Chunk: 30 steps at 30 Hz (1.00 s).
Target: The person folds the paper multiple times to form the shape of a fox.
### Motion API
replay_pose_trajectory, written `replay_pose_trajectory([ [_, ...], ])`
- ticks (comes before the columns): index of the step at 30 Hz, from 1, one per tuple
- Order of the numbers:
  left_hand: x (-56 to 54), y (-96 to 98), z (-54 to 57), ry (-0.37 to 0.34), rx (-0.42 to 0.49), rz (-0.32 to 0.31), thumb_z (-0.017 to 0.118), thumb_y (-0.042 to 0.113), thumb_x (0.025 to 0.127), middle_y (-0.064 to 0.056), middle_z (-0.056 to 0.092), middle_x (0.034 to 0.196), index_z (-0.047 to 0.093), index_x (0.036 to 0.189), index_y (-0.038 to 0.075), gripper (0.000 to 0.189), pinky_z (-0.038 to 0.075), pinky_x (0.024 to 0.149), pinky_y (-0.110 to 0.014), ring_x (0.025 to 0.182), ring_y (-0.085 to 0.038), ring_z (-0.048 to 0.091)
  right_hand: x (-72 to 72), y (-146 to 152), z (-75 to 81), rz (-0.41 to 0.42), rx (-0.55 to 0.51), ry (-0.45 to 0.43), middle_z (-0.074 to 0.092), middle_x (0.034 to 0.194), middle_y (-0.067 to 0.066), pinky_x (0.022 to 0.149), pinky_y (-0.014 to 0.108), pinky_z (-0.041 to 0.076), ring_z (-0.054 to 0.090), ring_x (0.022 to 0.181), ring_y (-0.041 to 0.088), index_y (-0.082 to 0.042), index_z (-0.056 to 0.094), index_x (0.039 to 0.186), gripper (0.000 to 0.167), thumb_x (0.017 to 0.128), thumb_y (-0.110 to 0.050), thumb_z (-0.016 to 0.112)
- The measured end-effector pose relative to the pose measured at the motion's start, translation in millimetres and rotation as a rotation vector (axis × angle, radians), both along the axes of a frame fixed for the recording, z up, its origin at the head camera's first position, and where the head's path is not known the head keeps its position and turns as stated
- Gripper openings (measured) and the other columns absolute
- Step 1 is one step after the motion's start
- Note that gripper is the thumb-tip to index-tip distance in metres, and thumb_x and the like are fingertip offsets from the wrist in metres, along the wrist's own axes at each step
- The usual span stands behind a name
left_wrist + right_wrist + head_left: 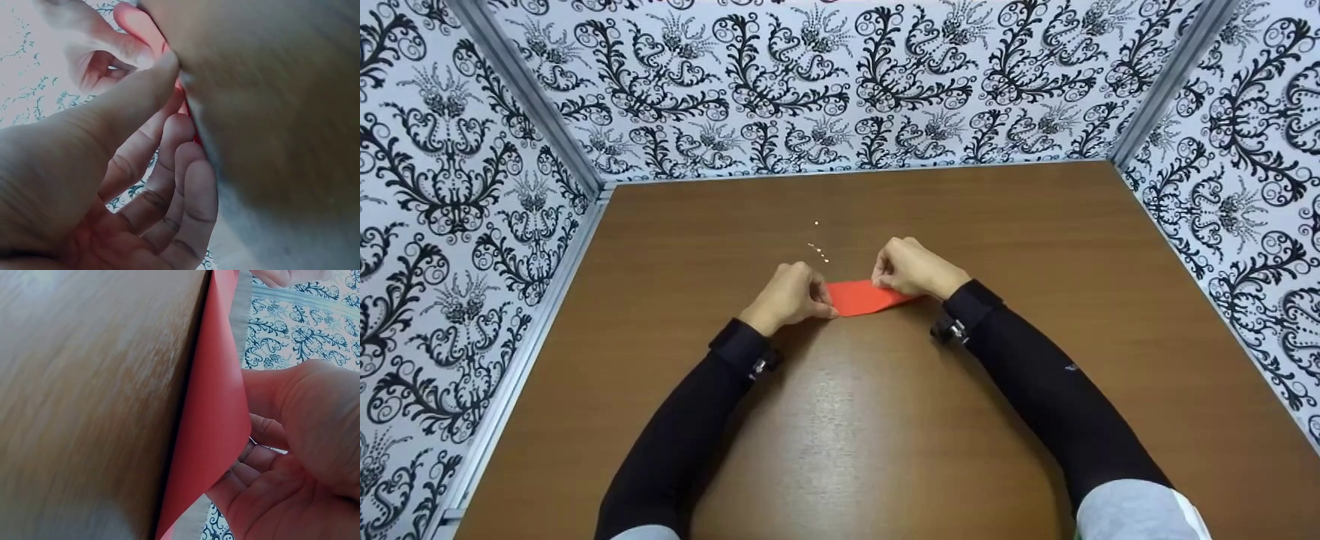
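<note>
A strip of red paper lies low over the middle of the wooden table between the two hands. My left hand pinches its left end between thumb and fingertips, the other fingers loosely bent. At the paper's right part, my right hand grips the far edge, its fingers curled. In the right wrist view, the near side of the red paper bows up from the table in a smooth curve, and the right fingertips are hidden behind it. Seen from the left wrist, the paper's rounded end shows beyond the thumb.
Several small white specks are on the brown table, just beyond the left hand. Patterned black-and-white walls with grey metal posts enclose the table at the back and sides.
</note>
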<state>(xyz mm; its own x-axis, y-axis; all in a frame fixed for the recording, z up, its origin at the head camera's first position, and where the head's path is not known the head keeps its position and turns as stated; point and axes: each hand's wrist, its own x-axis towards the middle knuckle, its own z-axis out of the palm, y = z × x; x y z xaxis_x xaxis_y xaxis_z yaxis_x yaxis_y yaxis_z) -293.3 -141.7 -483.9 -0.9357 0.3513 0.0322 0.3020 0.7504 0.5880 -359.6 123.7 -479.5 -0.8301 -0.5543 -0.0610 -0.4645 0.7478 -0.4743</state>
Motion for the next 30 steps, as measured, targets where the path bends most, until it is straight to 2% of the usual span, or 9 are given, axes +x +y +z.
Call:
replay_pose_trajectory([
  [3,1.6,5.1,2.7,0.034,0.02,0.0,0.103,0.019,0.091,-0.004,0.088,0.084,0.09,0.089,0.011,0.015,0.055,0.072,-0.025,0.073,-0.01,0.071,-0.3,0.6,-0.6,0.006,-0.001,0.01,0.087,0.097,0.004,0.086,0.034,0.059,0.071,0.09,0.018,-0.011,0.092,0.101,0.01,0.103,-0.009,0.083],
  [5,2.1,10.3,4.2,0.069,0.023,-0.022,0.1,0.018,0.094,-0.005,0.089,0.089,0.09,0.094,0.01,0.012,0.059,0.075,-0.03,0.078,-0.014,0.076,-1.0,0.9,-0.1,0.001,-0.001,0.009,0.087,0.097,0.004,0.086,0.034,0.06,0.072,0.09,0.018,-0.011,0.092,0.101,0.01,0.103,-0.009,0.083],
  [10,2.5,23.6,4.4,0.2,-0.03,-0.14,0.094,0.014,0.1,-0.009,0.087,0.1,0.091,0.104,0.009,0.007,0.067,0.087,-0.043,0.094,-0.026,0.08,-2.2,1.0,0.7,-0.013,0.003,-0.005,0.087,0.099,0.004,0.089,0.037,0.061,0.073,0.093,0.019,-0.011,0.092,0.103,0.011,0.103,-0.008,0.081],
  [14,3.6,31.0,0.0,0.285,-0.102,-0.224,0.09,0.009,0.102,-0.011,0.084,0.102,0.092,0.105,0.01,0.004,0.069,0.089,-0.045,0.098,-0.029,0.08,-2.4,0.2,-1.1,-0.005,0.006,0.007,0.088,0.099,0.004,0.091,0.038,0.062,0.074,0.093,0.02,-0.011,0.092,0.102,0.013,0.102,-0.008,0.08],
  [17,4.6,35.9,-3.1,0.334,-0.162,-0.263,0.087,0.005,0.102,-0.01,0.083,0.103,0.092,0.103,0.01,0.007,0.07,0.089,-0.044,0.1,-0.029,0.083,-2.2,0.1,-3.4,0.002,0.008,0.015,0.088,0.098,0.004,0.091,0.038,0.063,0.075,0.093,0.021,-0.011,0.092,0.101,0.013,0.101,-0.008,0.08],
  [21,4.5,41.1,-5.5,0.358,-0.21,-0.297,0.086,0.005,0.103,-0.01,0.085,0.105,0.091,0.1,0.009,0.008,0.07,0.091,-0.044,0.102,-0.028,0.084,-2.3,0.6,-6.0,-0.003,0.007,0.013,0.088,0.097,0.003,0.091,0.038,0.063,0.075,0.093,0.02,-0.012,0.092,0.1,0.013,0.1,-0.008,0.08],
  [30,1.9,46.8,-4.6,0.327,-0.226,-0.333,0.088,0.012,0.103,-0.01,0.086,0.097,0.086,0.091,0.007,0.012,0.068,0.09,-0.051,0.098,-0.033,0.082,-1.8,2.8,-4.6,0.006,-0.014,0.032,0.086,0.094,0.005,0.084,0.033,0.057,0.071,0.089,0.02,-0.01,0.092,0.098,0.009,0.1,-0.009,0.083],
])
